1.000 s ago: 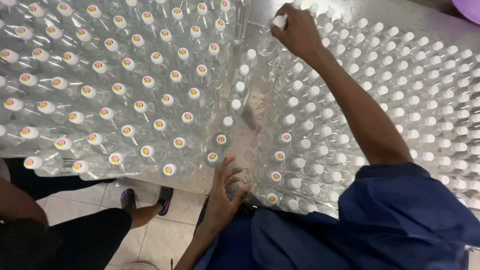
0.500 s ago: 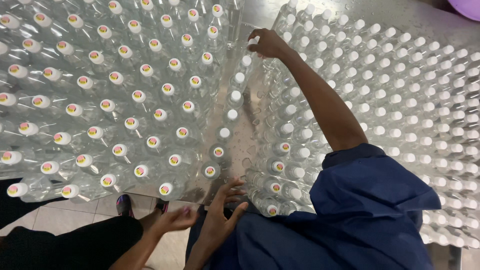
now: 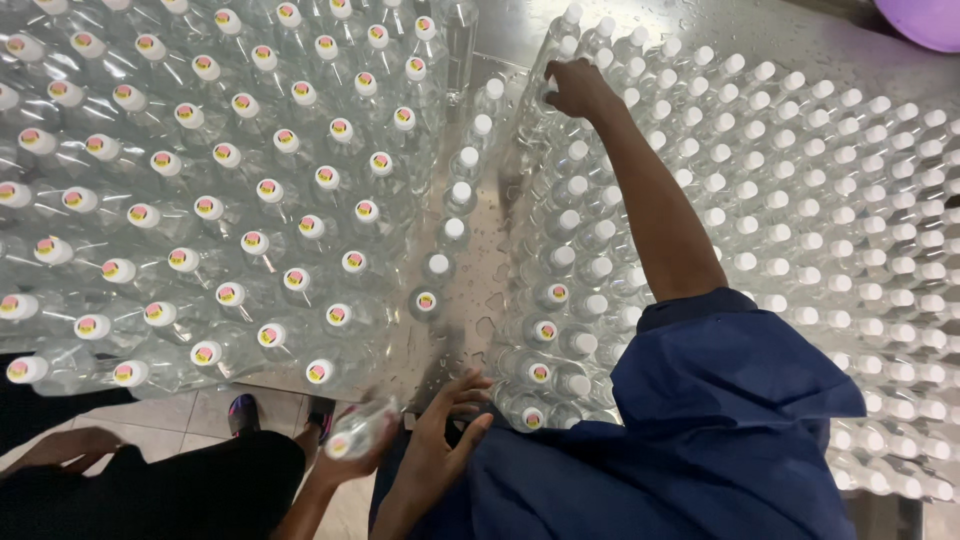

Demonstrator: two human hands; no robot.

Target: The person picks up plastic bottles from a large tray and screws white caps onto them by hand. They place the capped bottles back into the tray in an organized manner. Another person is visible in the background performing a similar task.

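Clear plastic bottles stand packed on a wet steel table [image 3: 470,300]. The left block [image 3: 230,200] has caps with pink and yellow stickers. Most of the right block [image 3: 800,200] has plain white caps. A single row of bottles [image 3: 455,195] runs down the gap between them. My right hand [image 3: 578,90], on a blue-sleeved arm, reaches far over the table, fingers curled on the top of a bottle at the right block's left edge. My left hand [image 3: 450,420] hovers at the near table edge, fingers spread, holding nothing.
A co-worker in black stands at the lower left. One of their hands [image 3: 345,460] holds a tilted bottle [image 3: 358,430] right beside my left hand, and the other hand [image 3: 70,445] hangs low. Tiled floor [image 3: 190,415] shows below the table edge. A purple object [image 3: 925,20] sits at the top right.
My right hand has drawn back along the right block's edge towards me. The co-worker's hand has come up beside my left hand and now holds a bottle.
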